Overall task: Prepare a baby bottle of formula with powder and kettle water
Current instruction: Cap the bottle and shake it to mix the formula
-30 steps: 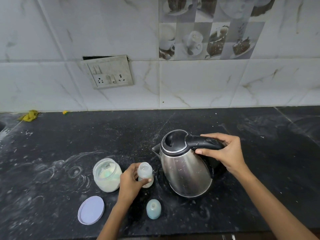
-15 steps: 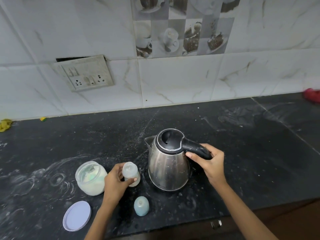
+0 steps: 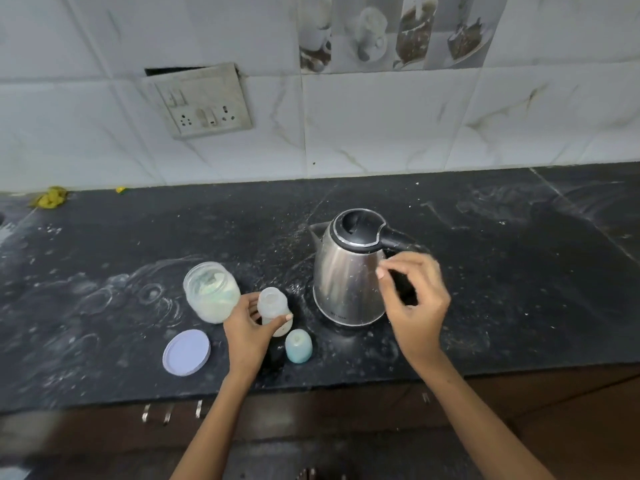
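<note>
Bottle (image 3: 273, 308) in left fingers (image 3: 287, 318), right fingers (image 3: 382, 271) loose

Worktop (image 3: 485, 289) in front of me: black stone, dusted with white specks and smeared rings. Wall behind: white marble-look tiles (image 3: 381, 126), one decorative band of cups and cakes (image 3: 391, 32) at top. Grimy switch-and-socket plate (image 3: 202, 103) sits crooked. Brown cabinet fronts (image 3: 554, 410) below. Light dim, even.

Steel-grey kettle (image 3: 348, 282) with black lid; lilac jar lid (image 3: 186, 352); pale teal cap (image 3: 298, 346); black speckled counter (image 3: 502, 289)
</note>
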A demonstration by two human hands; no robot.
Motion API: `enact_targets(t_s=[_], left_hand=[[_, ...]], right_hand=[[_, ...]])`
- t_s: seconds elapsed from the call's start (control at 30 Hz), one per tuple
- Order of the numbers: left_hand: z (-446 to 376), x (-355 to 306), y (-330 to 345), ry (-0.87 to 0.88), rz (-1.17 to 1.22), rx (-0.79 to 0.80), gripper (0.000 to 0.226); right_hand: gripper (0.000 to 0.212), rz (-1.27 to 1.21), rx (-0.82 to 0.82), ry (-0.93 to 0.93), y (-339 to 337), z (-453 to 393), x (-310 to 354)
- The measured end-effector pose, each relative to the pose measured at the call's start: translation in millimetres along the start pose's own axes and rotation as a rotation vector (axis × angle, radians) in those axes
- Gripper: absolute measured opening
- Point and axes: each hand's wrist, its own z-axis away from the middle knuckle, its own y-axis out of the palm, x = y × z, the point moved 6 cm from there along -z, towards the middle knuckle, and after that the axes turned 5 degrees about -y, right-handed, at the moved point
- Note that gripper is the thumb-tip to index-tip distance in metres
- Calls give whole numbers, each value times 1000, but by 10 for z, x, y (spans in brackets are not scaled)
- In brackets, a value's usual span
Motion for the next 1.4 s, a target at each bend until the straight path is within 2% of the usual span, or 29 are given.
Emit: enact_targets(t_s=[0.1,0.17,0.3,0.37,0.47,0.57,0.7,0.87,0.97,1.2,1.4], left_hand=[[118,1,-82,14,-38,-40,57],[112,19,-87,21,-62,-7,56],[19,137,-97,85,-142,217,58],[-7,189,-105,93,-141,324,60],[-67,212,-98,92,-117,412,54],[-126,216,-67,86,-81,483,51],[-210,117,-119,19,66,452,49],[-237,-288,-203,-13,228,521,39],[-227,-440,-262,-41,314,582,32],[-222,-646,-366,-94,481,640,50],[-202,-812,-393,-51,477,727,36]], right_hand=[[8,-52,227,6,350,384,138],[11,-72,380,75,585,653,118],[40,-60,693,402,1055,1150,-107],[56,-43,776,523,1200,1325,-151],[68,60,808,554,1315,1456,-146],[61,134,814,560,1363,1493,-133],[55,110,670,614,1244,1433,-153],[53,-100,423,750,953,1065,-37],[51,-238,329,786,829,752,110],[39,-504,257,808,818,217,412],[34,-625,327,715,1035,-190,629]])
